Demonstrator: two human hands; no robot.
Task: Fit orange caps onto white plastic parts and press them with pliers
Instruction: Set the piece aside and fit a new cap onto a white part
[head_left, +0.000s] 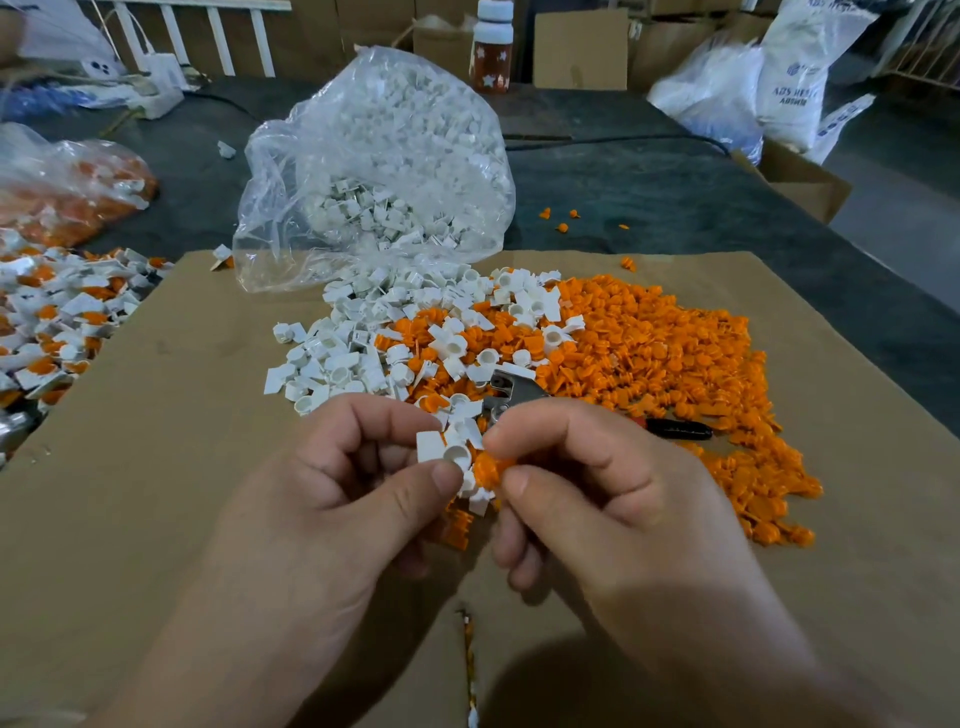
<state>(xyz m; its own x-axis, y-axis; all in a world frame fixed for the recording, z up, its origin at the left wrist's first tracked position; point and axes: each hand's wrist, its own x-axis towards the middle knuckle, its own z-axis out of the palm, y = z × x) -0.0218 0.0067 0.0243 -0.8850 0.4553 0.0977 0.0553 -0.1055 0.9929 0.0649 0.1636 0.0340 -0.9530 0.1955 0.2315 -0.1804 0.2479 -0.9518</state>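
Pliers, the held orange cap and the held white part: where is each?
pliers (511, 389): head view, metal head among the pile.
orange cap (489, 465): head view, its exposed side.
white part (457, 455): head view, rim of its round cup.

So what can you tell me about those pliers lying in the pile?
The pliers have a bare silvery metal head and a black handle end. They lie on the heap of orange caps and white parts, behind the right hand, which hides their middle. Nothing grips them.
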